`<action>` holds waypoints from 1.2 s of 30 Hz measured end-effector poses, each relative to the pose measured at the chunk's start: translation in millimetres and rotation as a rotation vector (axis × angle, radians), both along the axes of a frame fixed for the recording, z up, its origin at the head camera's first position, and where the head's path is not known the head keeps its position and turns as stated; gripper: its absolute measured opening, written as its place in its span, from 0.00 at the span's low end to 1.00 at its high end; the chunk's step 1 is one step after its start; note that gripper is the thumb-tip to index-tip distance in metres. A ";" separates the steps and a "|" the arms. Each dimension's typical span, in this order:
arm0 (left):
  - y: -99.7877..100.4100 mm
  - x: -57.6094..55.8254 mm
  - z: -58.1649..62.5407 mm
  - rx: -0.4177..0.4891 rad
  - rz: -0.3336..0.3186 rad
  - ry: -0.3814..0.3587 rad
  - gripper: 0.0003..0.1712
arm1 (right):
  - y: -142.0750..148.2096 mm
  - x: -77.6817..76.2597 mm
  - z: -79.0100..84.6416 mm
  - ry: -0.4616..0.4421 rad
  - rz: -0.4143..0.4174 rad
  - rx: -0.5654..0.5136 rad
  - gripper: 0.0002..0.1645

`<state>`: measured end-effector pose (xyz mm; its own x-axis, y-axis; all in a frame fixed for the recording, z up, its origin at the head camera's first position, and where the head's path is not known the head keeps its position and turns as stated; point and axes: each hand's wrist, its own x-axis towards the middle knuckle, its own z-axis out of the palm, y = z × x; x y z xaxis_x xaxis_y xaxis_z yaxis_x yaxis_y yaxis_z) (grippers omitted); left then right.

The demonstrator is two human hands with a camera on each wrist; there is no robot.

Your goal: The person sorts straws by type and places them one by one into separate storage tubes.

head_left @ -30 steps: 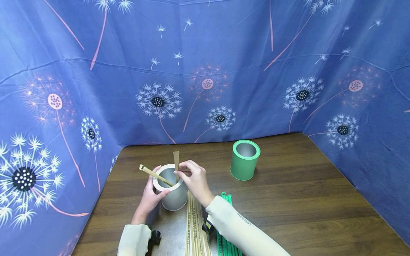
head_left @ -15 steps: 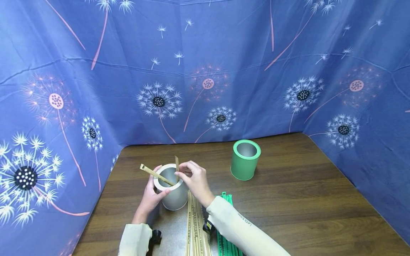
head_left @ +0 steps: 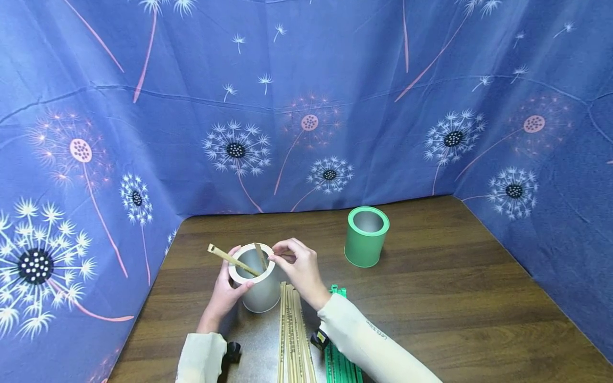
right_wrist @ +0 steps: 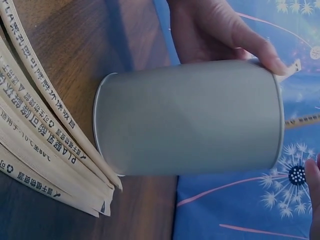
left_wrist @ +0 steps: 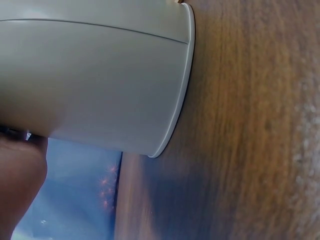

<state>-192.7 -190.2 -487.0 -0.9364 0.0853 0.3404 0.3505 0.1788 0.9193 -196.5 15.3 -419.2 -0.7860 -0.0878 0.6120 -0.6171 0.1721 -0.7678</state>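
A grey can (head_left: 261,295) with a white rim stands upright on the table, shown large in both wrist views. My left hand (head_left: 227,295) grips its left side, thumb near the rim. Two paper-wrapped straws lean inside: one straw (head_left: 221,254) slopes out to the left, and a second straw (head_left: 259,252) stands steeper, just above the rim. My right hand (head_left: 299,268) hovers at the rim's right side, fingers loosely bent, with nothing visible between them. In the right wrist view the straw (right_wrist: 302,121) pokes out apart from the right fingers (right_wrist: 314,195).
Several tan paper-wrapped straws (head_left: 293,340) lie in a bundle in front of the can. Several green-wrapped straws (head_left: 339,361) lie to their right, partly under the right sleeve. A green can (head_left: 365,244) stands farther back right. A blue flowered cloth (head_left: 306,80) encloses the table (head_left: 445,298).
The second straw has dropped lower and leans left in the grey can. My right hand has let go of it and moved slightly right. The left hand keeps its grip.
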 end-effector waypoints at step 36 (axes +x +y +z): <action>1.2 -0.2 0.7 0.034 -0.016 0.001 0.52 | 51.8 32.4 -44.1 -0.198 -0.113 0.040 0.10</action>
